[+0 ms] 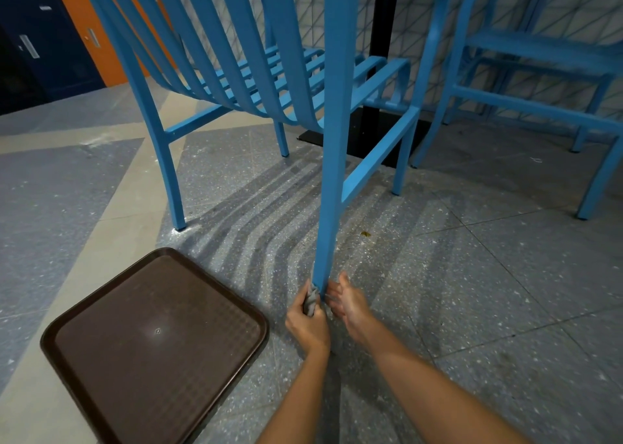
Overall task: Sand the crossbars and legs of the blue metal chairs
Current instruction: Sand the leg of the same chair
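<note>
Far left: dark blue and orange doors (84, 39) at the back. Lower left: brown tray (101, 308) flat on the speckled floor (472, 292), bare, just left of the hands.

Centre: blue chair (236, 55) with a slatted back and seat, standing on the floor; crossbars between its legs on both sides. Nearest leg (332, 173) down the middle of the view, foot hidden between the hands. Slat shadows striped across the floor behind it, with pale dust near the feet.

Left hand (308, 319) low against the leg's left side, fingers curled tight round a crumpled grey sanding pad (312, 300), pad pressed to the metal near the foot. Right hand (347, 303) just right of the leg, palm turned toward it, fingers spread and loose, gripping nothing; fingertips at the leg's edge, contact unclear through blur.

Behind the chair: black table post (384, 22) on a black base plate. Right: second blue chair (522, 72) by the patterned wall (414, 15), well apart from the hands.
</note>
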Available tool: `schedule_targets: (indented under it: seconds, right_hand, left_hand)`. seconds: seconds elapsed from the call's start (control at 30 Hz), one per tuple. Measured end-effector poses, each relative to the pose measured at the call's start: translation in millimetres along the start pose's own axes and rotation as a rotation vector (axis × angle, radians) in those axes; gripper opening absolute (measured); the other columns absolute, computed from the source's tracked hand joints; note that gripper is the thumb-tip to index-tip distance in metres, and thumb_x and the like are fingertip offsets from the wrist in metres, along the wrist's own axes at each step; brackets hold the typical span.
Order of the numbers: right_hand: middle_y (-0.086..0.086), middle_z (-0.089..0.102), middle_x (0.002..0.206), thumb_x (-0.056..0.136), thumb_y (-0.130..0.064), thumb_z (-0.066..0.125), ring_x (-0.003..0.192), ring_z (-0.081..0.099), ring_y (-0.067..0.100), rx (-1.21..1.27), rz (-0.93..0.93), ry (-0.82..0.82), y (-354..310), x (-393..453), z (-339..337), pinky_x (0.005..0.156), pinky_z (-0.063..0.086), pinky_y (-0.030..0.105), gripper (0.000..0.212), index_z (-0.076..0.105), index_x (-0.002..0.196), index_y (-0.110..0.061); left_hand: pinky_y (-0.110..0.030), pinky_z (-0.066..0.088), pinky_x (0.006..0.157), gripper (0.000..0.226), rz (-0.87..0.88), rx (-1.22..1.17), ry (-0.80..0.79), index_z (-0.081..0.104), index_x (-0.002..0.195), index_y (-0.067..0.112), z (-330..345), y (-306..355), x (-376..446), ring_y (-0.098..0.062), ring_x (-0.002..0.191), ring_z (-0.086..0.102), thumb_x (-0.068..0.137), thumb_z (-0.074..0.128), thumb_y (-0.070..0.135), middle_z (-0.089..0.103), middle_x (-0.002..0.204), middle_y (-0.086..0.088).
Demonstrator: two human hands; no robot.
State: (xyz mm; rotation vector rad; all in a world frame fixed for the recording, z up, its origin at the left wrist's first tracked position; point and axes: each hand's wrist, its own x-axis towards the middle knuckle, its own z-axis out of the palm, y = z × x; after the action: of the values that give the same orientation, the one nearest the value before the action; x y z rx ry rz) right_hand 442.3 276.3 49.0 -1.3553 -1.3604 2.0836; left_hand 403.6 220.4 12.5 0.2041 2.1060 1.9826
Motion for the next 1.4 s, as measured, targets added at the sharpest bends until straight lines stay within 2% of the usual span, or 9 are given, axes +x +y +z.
schedule_targets:
  seconds: [0.3, 0.47, 0.57, 0.8, 0.97, 1.1, 1.2, 1.3, 1.4]
  right_hand:
    - [0.012, 0.061, 0.128, 0.106, -0.034, 0.024, 0.107, 0.059, 0.017, 0.017, -0.025, -0.014, 6.1, 2.1, -2.9, 0.063, 0.047, 0.007, 0.051, 0.055, 0.129, -0.002]
    - [0.014, 0.059, 0.132, 0.106, -0.031, 0.024, 0.116, 0.057, 0.022, 0.052, -0.008, -0.001, 4.7, -0.6, -2.7, 0.084, 0.045, 0.02, 0.049, 0.054, 0.131, -0.001]
    - [0.013, 0.059, 0.132, 0.106, -0.034, 0.024, 0.121, 0.056, 0.024, 0.065, 0.0, 0.007, 2.8, -3.2, -1.5, 0.097, 0.04, 0.028, 0.05, 0.054, 0.131, -0.003]
    - [0.013, 0.055, 0.137, 0.105, -0.037, 0.025, 0.126, 0.052, 0.027, 0.107, 0.006, -0.007, -1.7, -10.8, -0.9, 0.111, 0.034, 0.038, 0.051, 0.052, 0.134, -0.005]
    - [0.013, 0.058, 0.133, 0.105, -0.034, 0.03, 0.12, 0.057, 0.028, 0.101, 0.024, 0.044, -2.3, -12.8, 0.0, 0.105, 0.041, 0.038, 0.047, 0.055, 0.132, -0.005]
    - [0.017, 0.065, 0.12, 0.099, -0.018, 0.048, 0.092, 0.062, 0.023, -0.099, 0.057, 0.139, 2.2, -14.2, 0.4, 0.064, 0.048, 0.023, 0.032, 0.061, 0.121, 0.0]
    - [0.015, 0.068, 0.109, 0.093, -0.015, 0.058, 0.084, 0.057, 0.018, -0.361, -0.01, 0.132, 6.0, -12.6, 1.6, 0.071, 0.044, 0.027, 0.028, 0.065, 0.116, -0.002]
    - [0.009, 0.067, 0.108, 0.09, -0.015, 0.063, 0.092, 0.058, 0.017, -0.484, -0.055, 0.047, 4.0, -16.9, 3.8, 0.08, 0.044, 0.027, 0.028, 0.064, 0.115, -0.003]
    - [0.004, 0.067, 0.094, 0.087, -0.025, 0.067, 0.084, 0.061, 0.016, -0.551, -0.085, 0.047, 0.2, -22.1, 7.6, 0.072, 0.045, 0.027, 0.027, 0.066, 0.107, -0.007]
  left_hand:
    - [-0.04, 0.045, 0.106, 0.055, -0.053, 0.205, -0.075, 0.065, 0.122, 0.005, -9.7, -28.9, 3.2, -0.025, 0.103, 0.065, 0.075, 0.052, -0.022, 0.07, 0.11, -0.014]
    - [-0.038, 0.027, 0.118, 0.057, -0.031, 0.311, -0.144, 0.063, 0.122, 0.001, -14.2, -35.9, 6.5, -0.024, 0.128, 0.051, 0.075, 0.049, -0.027, 0.058, 0.133, -0.014]
    - [-0.019, 0.037, 0.104, 0.057, -0.012, 0.34, -0.175, 0.062, 0.124, 0.003, -17.6, -29.1, 8.1, -0.014, 0.108, 0.061, 0.076, 0.048, -0.025, 0.065, 0.123, -0.011]
    - [-0.028, 0.055, 0.086, 0.045, -0.061, 0.306, -0.166, 0.065, 0.119, 0.008, -21.0, -9.8, 10.6, -0.016, 0.084, 0.065, 0.084, 0.048, -0.014, 0.068, 0.095, -0.001]
    - [-0.025, 0.049, 0.088, 0.03, -0.068, 0.209, -0.119, 0.064, 0.118, 0.004, -24.6, 4.8, 12.9, -0.023, 0.099, 0.065, 0.09, 0.055, -0.004, 0.069, 0.107, -0.01]
    - [-0.036, 0.044, 0.102, 0.032, -0.141, 0.077, -0.148, 0.056, 0.124, -0.008, -36.8, 13.3, 21.0, -0.032, 0.115, 0.058, 0.093, 0.054, -0.004, 0.061, 0.123, -0.022]
    - [-0.043, 0.042, 0.101, 0.026, -0.139, 0.036, -0.258, 0.055, 0.118, -0.013, -48.1, 20.4, 28.1, -0.038, 0.114, 0.056, 0.094, 0.048, -0.008, 0.06, 0.119, -0.03]
    - [-0.037, 0.042, 0.09, 0.02, -0.197, -0.113, -0.325, 0.059, 0.108, -0.01, -64.4, 26.0, 31.5, -0.028, 0.099, 0.054, 0.095, 0.044, -0.01, 0.062, 0.095, -0.013]
    - [-0.04, 0.046, 0.085, 0.025, -0.275, -0.29, -0.367, 0.06, 0.113, -0.011, -82.9, 34.4, 32.6, -0.026, 0.089, 0.057, 0.097, 0.04, -0.008, 0.063, 0.088, -0.011]
